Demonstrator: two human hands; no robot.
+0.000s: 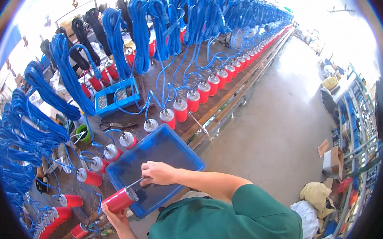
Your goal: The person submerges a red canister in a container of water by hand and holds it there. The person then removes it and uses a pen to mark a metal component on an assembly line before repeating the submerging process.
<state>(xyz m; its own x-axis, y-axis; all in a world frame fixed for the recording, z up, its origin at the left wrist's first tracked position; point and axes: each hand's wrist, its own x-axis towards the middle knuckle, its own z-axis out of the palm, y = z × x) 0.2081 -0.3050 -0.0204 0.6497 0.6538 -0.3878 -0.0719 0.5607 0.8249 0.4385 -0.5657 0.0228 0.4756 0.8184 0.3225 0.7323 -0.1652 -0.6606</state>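
Note:
My left hand point(116, 219) is wrapped around the lower end of a red cylinder point(118, 201) with a silver metal end. The cylinder lies tilted over the left edge of a blue plastic tray point(196, 158). Above the tray, my right hand point(157, 173) is closed on a thin grey rod point(136, 182). This rod reaches toward the cylinder's metal end; whether it is a tool or part of the cylinder I cannot tell. Red cylinders with silver tops, such as one point(180, 110) beyond the tray, stand in a row with blue cables attached.
Coiled blue cables point(138, 35) hang in a long row over the workbench point(179, 77). A small blue divided bin point(117, 96) and a green cup point(84, 133) sit on the bench. At the right stand shelves point(356, 113), a cardboard box point(333, 161) and sacks point(316, 197).

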